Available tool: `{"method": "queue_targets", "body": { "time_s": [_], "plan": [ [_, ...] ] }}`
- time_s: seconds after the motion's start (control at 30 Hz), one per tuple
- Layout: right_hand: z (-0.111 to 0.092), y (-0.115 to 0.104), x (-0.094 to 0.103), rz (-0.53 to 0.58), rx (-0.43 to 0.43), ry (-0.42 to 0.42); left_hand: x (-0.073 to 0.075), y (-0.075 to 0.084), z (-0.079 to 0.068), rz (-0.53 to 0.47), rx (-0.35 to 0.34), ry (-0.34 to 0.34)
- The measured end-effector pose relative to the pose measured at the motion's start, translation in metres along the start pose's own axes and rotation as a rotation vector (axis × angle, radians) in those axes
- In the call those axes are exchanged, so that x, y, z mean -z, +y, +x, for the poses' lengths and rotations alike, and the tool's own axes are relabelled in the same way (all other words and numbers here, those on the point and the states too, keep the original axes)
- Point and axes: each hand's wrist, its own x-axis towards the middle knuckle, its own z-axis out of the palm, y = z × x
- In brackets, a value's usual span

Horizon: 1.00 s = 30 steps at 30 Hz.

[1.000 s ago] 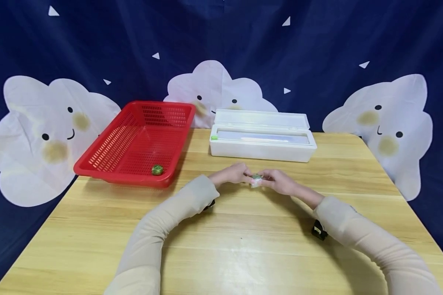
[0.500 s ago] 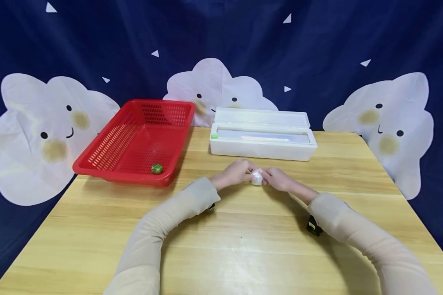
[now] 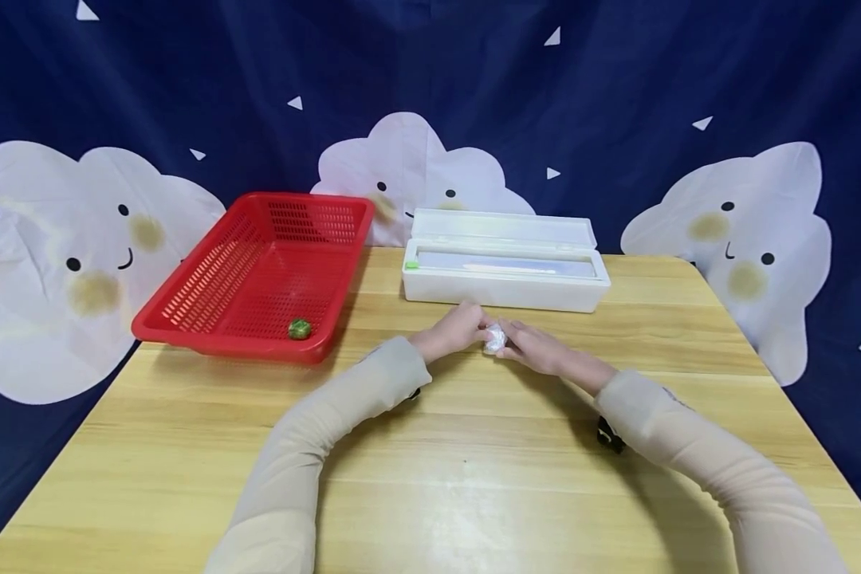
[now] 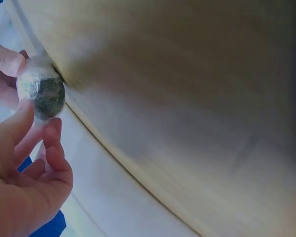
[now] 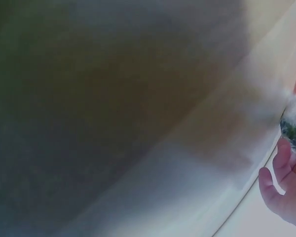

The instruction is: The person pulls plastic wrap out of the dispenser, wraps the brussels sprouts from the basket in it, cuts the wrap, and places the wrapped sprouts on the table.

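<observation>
Both hands hold a small round dark green ball wrapped in clear film [image 3: 495, 340], over the middle of the table. My left hand [image 3: 456, 328] pinches it from the left between thumb and fingers; my right hand [image 3: 541, 347] grips it from the right. From above, mostly crumpled whitish film shows. In the left wrist view, the green underside of the wrapped ball [image 4: 49, 96] shows through smooth film, with fingertips of both hands at its edge. Only part of it appears at the right border of the right wrist view, beside curled fingers [image 5: 282, 155].
A red perforated basket [image 3: 218, 344] stands at the left with a similar green ball [image 3: 300, 329] inside. Behind the hands lies a long white cling film box [image 3: 502, 292], lid raised, with a green slider [image 3: 412, 265] at its left end. A patterned curtain hangs behind the wooden table [image 3: 430, 478].
Between the fingers, the ball has turned: green showed on top a second ago, now whitish film faces up. My right hand has shifted slightly left and its fingers lie differently around it.
</observation>
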Motion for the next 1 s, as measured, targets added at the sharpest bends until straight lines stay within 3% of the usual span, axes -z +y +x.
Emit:
{"method": "queue_targets", "body": {
  "time_s": [0.17,0.33,0.43,0.63,0.77,1.0],
  "plan": [
    [0.001,0.004,0.0,-0.033,-0.043,-0.058,-0.001,0.002,-0.002,0.055,-0.061,-0.051],
    [-0.001,-0.001,-0.004,-0.124,-0.119,-0.113,-0.004,0.006,-0.001,0.067,0.005,-0.045],
    [0.001,-0.003,-0.006,-0.144,-0.128,-0.091,-0.007,0.008,-0.002,0.08,0.038,-0.029],
    [0.003,0.001,-0.012,-0.164,-0.066,-0.034,-0.011,0.009,-0.005,0.12,0.055,-0.007],
    [0.003,0.002,-0.012,-0.124,-0.06,-0.034,-0.012,0.006,-0.005,0.108,0.044,-0.011],
    [0.003,0.011,-0.003,0.158,-0.05,-0.065,-0.008,-0.002,-0.002,0.056,-0.021,-0.047]
  ]
}}
